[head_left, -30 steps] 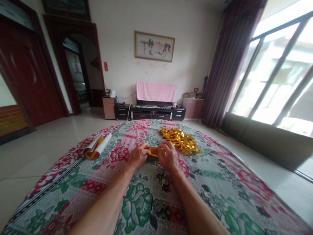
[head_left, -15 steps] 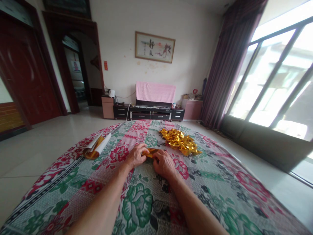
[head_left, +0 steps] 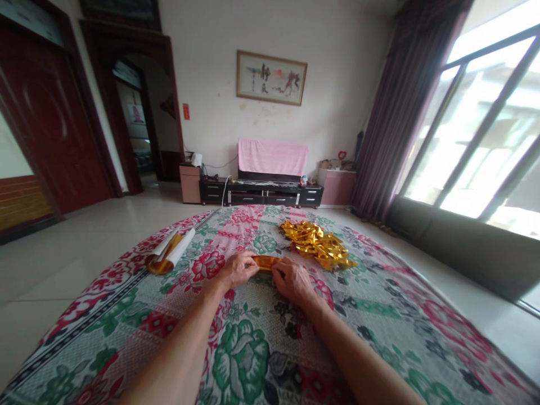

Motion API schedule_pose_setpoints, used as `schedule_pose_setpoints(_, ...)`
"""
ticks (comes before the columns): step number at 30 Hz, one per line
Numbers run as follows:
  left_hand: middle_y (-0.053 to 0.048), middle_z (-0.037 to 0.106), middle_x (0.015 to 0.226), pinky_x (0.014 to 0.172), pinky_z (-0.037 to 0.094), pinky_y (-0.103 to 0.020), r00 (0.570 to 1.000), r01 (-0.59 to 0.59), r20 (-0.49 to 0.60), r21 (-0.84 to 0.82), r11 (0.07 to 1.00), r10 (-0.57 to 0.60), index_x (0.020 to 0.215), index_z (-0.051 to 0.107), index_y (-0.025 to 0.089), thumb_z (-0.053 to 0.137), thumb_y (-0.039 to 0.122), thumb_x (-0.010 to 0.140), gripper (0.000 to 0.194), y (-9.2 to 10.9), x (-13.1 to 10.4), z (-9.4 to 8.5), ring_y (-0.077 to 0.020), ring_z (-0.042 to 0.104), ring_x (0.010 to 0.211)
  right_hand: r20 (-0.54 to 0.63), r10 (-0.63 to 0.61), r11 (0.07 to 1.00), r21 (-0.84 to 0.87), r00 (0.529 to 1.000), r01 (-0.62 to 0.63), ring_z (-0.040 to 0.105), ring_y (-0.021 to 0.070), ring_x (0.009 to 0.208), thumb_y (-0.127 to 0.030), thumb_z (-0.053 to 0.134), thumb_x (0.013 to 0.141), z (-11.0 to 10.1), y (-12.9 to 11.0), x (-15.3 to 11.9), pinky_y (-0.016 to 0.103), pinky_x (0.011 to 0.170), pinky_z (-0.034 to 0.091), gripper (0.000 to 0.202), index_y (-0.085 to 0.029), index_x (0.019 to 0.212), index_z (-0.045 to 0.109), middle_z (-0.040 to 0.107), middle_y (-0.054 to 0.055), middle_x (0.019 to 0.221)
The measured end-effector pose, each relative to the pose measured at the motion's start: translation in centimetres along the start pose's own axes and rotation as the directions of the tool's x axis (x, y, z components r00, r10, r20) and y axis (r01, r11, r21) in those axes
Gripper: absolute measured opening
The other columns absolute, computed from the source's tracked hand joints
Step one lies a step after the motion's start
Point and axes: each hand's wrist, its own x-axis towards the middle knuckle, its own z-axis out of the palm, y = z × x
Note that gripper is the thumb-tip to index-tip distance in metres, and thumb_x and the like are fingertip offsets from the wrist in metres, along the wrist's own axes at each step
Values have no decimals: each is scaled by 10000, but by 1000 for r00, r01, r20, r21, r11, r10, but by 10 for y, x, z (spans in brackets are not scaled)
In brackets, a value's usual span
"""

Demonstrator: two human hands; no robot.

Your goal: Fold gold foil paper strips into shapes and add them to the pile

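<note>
A narrow strip of gold foil paper [head_left: 265, 262] stretches between my two hands, just over the flowered cloth [head_left: 242, 360]. My left hand [head_left: 240, 270] pinches its left end with fingers pressed together. At the other end, my right hand [head_left: 294, 281] grips the strip between thumb and bent fingers. Beyond my right hand lies a heap of folded gold foil pieces [head_left: 316, 243]. To the left, a curled roll of gold sheets with white backing [head_left: 171, 253] rests on the cloth.
The cloth spreads over a broad round-edged surface. Past its far edge stands a low black TV cabinet [head_left: 261, 194] with a pink towel [head_left: 273, 156] draped above it. Purple curtains [head_left: 396, 112] and a large window are on the right, a dark red door [head_left: 46, 112] on the left.
My hands have moved slightly apart, my right hand shifting right, and more of the gold strip shows between them. The whole view has shifted a little.
</note>
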Motion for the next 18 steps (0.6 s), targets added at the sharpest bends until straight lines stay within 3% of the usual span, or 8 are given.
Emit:
schedule_pose_setpoints(5,-69,681,958,863,460,-285,998,47,-51,70,996,-43,628,683,194,605,249,715,129,-4,4,7,-198,597,1009,-31,88,996,-19,996,-88,543,116,603,-225,462,801,3,6,8,212,544,318,222,-201,680,647,611,26,696)
schedule_pose_setpoints(9,-73,687,860,838,464,-287,994,51,-100,76,996,-43,564,657,186,614,230,695,144,-5,6,10,-209,604,981,31,114,993,-25,993,-113,550,128,603,-224,493,758,5,12,18,217,537,317,196,-204,666,665,621,31,673)
schedule_pose_setpoints(18,-71,659,922,826,455,-281,987,115,-124,66,991,-106,550,638,175,640,250,643,120,-2,7,11,-189,611,891,100,161,987,-32,982,-159,562,128,675,-219,492,735,7,12,21,204,595,355,185,-180,706,670,619,41,744)
